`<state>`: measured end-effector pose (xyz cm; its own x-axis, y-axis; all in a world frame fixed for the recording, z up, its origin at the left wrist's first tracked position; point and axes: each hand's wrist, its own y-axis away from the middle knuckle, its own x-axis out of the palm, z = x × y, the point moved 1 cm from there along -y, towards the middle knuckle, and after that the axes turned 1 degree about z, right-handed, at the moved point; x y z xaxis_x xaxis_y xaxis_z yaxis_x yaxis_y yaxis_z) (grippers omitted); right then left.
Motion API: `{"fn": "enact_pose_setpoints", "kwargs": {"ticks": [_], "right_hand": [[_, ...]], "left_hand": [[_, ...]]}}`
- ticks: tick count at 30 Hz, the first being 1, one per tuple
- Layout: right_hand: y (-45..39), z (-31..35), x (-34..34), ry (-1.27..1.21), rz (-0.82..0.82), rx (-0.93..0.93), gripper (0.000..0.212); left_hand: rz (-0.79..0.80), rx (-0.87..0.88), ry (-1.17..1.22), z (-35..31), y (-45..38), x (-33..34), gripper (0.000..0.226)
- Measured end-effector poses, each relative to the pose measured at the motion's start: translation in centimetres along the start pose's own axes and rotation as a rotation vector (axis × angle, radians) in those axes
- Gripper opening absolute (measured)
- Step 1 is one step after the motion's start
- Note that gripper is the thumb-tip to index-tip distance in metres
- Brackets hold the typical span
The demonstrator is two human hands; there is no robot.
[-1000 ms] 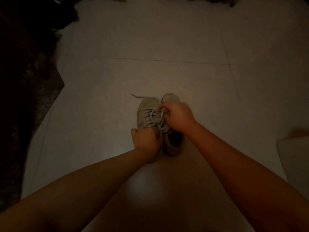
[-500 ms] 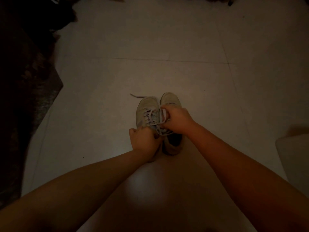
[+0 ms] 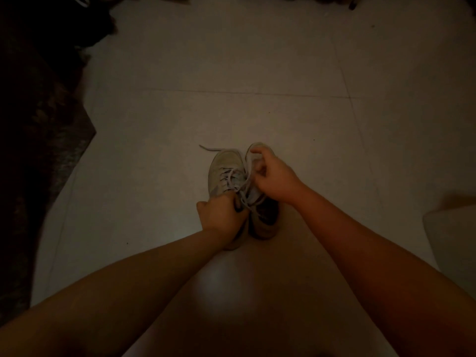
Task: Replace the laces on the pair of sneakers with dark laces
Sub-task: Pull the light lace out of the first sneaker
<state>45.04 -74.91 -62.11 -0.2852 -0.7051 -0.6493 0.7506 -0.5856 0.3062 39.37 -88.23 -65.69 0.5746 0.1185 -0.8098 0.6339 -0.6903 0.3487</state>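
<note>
A: Sitting side by side on the pale tiled floor (image 3: 257, 60), toes pointing away from the person, are the two light sneakers, near the middle of the floor and well clear of the dark rug (image 3: 38, 150) along its left edge.

B: Which shoe is being handled?

A: The left sneaker (image 3: 225, 171). The left hand (image 3: 219, 215) grips it at the collar, fingers curled over the top of the tongue area. The right sneaker (image 3: 262, 217) touches it along the side, its dark opening showing by the heel.

B: And the other hand?

A: The right hand (image 3: 275, 176) hangs over the front of the right sneaker, thumb and forefinger pinched on a strand of the pale lace (image 3: 233, 176), the remaining fingers curled. That strand runs from the pinch back down to the left sneaker's eyelets, where the lace looks loose and crossed.

B: Any free end?

A: One lace tip lies flat on the floor just beyond the left sneaker's toe, angled toward the left.

B: Anything else around?

A: A pale rounded object (image 3: 450, 240) at the right edge of the floor; I cannot tell what it is. The light is dim.
</note>
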Motion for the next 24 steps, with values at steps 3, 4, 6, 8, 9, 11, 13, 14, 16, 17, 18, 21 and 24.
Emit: {"fn": "enact_pose_setpoints", "kwargs": {"ticks": [3,4,6,8,9,11,13,14,16,17,18,21,24], "right_hand": [[-0.5,-0.3,-0.9,-0.182,-0.13,0.059,0.049],[-0.6,-0.4,-1.1,-0.227,-0.166,0.074,0.05],[-0.4,-0.5,-1.2,-0.216,-0.194,0.086,0.048],[-0.1,-0.6,-1.2,-0.049,-0.13,0.099,0.04],[0.1,-0.7,-1.1,0.047,-0.056,0.108,0.035],[0.6,-0.5,-0.8,0.129,0.131,0.131,0.029],[1.0,-0.4,0.0,0.157,0.235,0.118,0.027],[1.0,-0.4,0.5,0.178,0.243,0.106,0.025],[1.0,-0.4,1.3,0.154,0.221,0.117,0.025],[0.9,-0.4,1.5,0.117,0.206,0.138,0.025],[0.8,-0.4,1.6,0.071,0.181,0.152,0.024],[0.8,-0.3,1.8,-0.019,0.102,0.148,0.024],[0.7,-0.4,2.0,0.026,0.065,0.128,0.025]], "left_hand": [[-0.002,0.011,-0.023,0.1,0.1,-0.1,0.037],[0.001,0.013,-0.034,0.1,0.1,-0.2,0.037],[0.004,0.021,-0.047,0.0,0.1,-0.2,0.037],[0.004,0.018,-0.04,0.0,0.2,-0.2,0.035],[0.001,0.016,-0.035,0.0,0.2,-0.2,0.034],[-0.008,0.021,-0.038,0.1,0.1,-0.1,0.03],[-0.019,0.033,-0.052,0.2,0.1,0.0,0.024],[-0.02,0.042,-0.06,0.2,0.0,0.1,0.022],[-0.022,0.058,-0.078,0.4,0.0,0.2,0.021],[-0.024,0.064,-0.082,0.4,0.0,0.3,0.022],[-0.025,0.066,-0.08,0.5,0.0,0.4,0.022],[-0.033,0.07,-0.078,0.6,0.0,0.5,0.022],[-0.027,0.06,-0.082,0.5,0.1,0.5,0.022]]}}
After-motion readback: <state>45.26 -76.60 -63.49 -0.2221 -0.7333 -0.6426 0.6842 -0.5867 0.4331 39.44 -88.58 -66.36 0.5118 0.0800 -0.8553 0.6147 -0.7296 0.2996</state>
